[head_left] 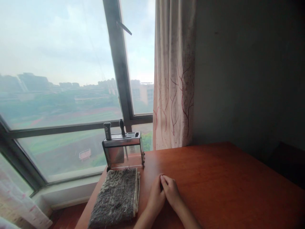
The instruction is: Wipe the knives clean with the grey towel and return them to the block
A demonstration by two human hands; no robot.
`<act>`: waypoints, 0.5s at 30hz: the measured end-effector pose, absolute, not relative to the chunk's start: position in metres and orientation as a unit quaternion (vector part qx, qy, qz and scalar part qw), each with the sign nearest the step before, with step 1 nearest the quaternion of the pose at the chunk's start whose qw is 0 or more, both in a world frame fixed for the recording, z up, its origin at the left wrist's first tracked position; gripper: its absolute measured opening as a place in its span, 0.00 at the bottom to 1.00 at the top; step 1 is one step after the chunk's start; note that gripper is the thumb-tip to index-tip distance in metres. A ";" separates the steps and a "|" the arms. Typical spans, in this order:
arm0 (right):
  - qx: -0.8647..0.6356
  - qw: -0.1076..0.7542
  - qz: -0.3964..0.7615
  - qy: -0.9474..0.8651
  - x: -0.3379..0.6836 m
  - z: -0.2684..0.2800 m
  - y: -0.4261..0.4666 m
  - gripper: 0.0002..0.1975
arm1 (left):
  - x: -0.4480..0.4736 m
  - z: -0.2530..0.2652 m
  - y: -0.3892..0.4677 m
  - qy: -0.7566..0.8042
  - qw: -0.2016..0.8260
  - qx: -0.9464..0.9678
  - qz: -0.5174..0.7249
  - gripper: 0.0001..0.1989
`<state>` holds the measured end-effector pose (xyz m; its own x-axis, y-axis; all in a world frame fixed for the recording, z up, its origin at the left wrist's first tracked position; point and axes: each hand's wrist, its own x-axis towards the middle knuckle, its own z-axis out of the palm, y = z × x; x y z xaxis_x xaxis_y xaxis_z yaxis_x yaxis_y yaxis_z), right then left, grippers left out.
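Table [214,184] with folded cloth [115,195], knife holder [124,145]

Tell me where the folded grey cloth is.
In the head view, the folded grey cloth lies on the table, left of the left hand and in front of the knife holder.

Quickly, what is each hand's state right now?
Bare left hand: touching bare right hand; open or closed cannot be told.
Right hand: touching left hand; likewise cannot be told.

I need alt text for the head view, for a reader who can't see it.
A person's left hand and right hand are held together at a reddish-brown table. A folded gray cloth lies to their left, with a clear-sided knife stand behind it; beyond are a window, a branch-patterned curtain and a dark wall.
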<state>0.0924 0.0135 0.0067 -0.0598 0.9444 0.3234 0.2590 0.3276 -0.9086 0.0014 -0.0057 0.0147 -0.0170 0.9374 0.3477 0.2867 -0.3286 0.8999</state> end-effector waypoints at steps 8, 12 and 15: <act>-0.466 0.505 0.342 -0.641 0.093 0.008 0.012 0.22 | 0.002 0.019 -0.007 0.490 0.317 0.625 0.519 0.16; -0.466 0.505 0.342 -0.641 0.093 0.008 0.013 0.22 | 0.003 0.020 -0.006 0.492 0.315 0.624 0.519 0.15; -0.468 0.503 0.341 -0.641 0.093 0.006 0.015 0.22 | 0.003 0.016 -0.004 0.493 0.317 0.625 0.517 0.13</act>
<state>0.0926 0.0154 0.0063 -0.0548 0.9438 0.3260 0.2569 0.3289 -0.9088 0.0029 -0.0042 0.0162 -0.0190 0.9427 0.3330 0.2880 -0.3138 0.9048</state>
